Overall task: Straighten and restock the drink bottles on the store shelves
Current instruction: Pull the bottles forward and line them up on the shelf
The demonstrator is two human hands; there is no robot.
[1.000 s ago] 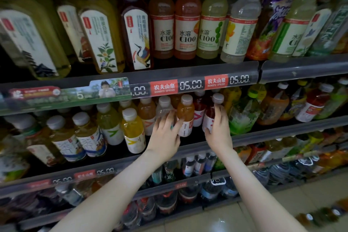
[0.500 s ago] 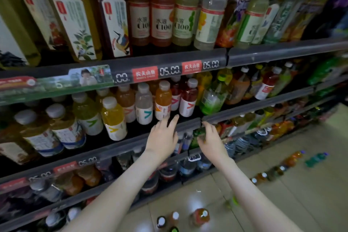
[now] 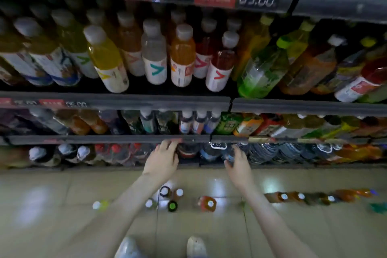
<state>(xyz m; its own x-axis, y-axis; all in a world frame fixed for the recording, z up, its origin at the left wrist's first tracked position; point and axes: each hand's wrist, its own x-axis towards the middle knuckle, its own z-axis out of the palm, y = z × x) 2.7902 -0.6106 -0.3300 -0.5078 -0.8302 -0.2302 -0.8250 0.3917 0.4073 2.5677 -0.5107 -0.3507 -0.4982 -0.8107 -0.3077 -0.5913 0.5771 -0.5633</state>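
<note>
Small drink bottles with "V" labels stand on the upper shelf: yellow (image 3: 105,58), clear (image 3: 154,54), orange (image 3: 181,56), red (image 3: 221,65). Two lower shelves hold more bottles. My left hand (image 3: 162,160) hangs in front of the lowest shelf, its straight fingers at the shelf rail (image 3: 109,139) above and holding nothing. My right hand (image 3: 239,165) is beside it, fingers loosely curved before dark bottles (image 3: 211,153) on the lowest shelf; I cannot tell whether it touches one. Several loose bottles (image 3: 171,199) stand on the floor below my hands.
A big green bottle (image 3: 260,71) and mixed drinks fill the upper shelf's right part. A row of orange bottles (image 3: 301,197) lies along the tiled floor (image 3: 62,205) at the right. My shoes (image 3: 195,246) show at the bottom edge.
Both hands have dropped from the "V" bottle shelf to the lowest shelf. My view has tilted down, and the floor with its loose bottles now shows.
</note>
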